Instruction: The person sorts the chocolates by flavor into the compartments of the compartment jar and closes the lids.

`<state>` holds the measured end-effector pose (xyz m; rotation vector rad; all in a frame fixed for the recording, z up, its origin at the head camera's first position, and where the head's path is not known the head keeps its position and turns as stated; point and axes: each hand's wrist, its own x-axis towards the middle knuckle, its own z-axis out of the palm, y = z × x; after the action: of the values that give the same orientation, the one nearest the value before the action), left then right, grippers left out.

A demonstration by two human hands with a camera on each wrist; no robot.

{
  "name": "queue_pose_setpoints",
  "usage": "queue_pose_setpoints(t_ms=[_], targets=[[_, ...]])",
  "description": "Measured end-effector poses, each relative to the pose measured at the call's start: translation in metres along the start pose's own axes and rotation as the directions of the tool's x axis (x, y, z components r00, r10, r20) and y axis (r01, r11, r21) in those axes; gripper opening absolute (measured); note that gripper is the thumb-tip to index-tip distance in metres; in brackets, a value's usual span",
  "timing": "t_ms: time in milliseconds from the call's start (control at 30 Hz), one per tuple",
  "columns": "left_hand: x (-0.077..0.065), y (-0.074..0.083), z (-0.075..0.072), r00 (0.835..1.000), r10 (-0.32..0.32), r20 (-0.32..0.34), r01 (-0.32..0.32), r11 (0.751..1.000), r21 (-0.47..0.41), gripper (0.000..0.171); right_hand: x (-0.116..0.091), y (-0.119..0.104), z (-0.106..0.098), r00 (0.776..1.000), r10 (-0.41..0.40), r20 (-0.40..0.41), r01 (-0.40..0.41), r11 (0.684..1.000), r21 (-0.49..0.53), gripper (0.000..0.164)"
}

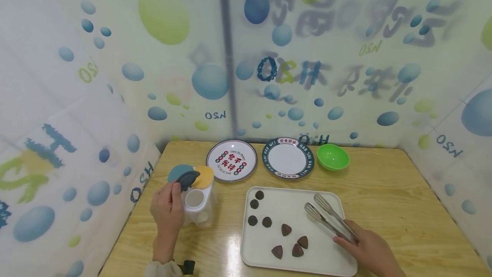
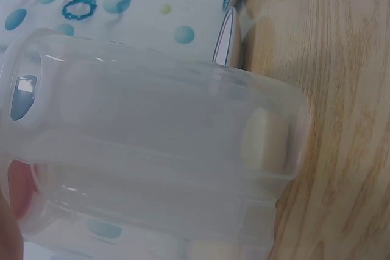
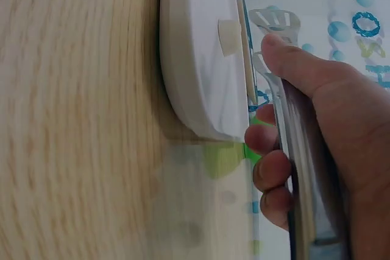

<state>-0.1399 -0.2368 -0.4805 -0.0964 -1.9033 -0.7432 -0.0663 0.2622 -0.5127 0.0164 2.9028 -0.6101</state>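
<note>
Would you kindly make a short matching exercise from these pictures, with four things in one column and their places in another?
Things:
1. tongs
2. green bowl
3. dark grey lid
4. triangular brown pieces

Places:
A. scattered on the white tray
B. pinched by the left hand
C. next to the dark-rimmed plate
D. gripped by the right hand

Pairs: 1-D, 2-C, 3-B, 4-A
</note>
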Motion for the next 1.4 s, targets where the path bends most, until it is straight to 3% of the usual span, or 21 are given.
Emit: queue_pose_setpoints(t_ms=[167,500,1167,1400], targets=[[0.0000,0.0002,-0.0006,1.000,-0.006,0.003,0.006,1.000,0.000,0.014,-0.0008,0.0026,-0.0024,0.998,0.029,0.052,-0.030,0.999,0.021,0.068],[0.0000,0.0004,0.0001,1.000,0.007,-0.005,-0.007,1.000,-0.009,0.016,-0.0001,0.0050,0.0026,0.997,0.013,0.076,-0.016,0.999,0.033,0.060],[0.0003,0.0012,-0.0005,1.000,0.001,0.003,-0.001,1.000,-0.004,0.017,0.0018,0.0072,-0.0009,0.995,0.060,0.081,-0.062,0.998,0.011,0.073],[0.0001,0.0011,-0.0003,1.000,0.006,-0.004,-0.006,1.000,-0.006,0.017,-0.0002,0.0045,-0.0038,0.999,0.039,0.032,-0.041,0.997,0.063,0.062]])
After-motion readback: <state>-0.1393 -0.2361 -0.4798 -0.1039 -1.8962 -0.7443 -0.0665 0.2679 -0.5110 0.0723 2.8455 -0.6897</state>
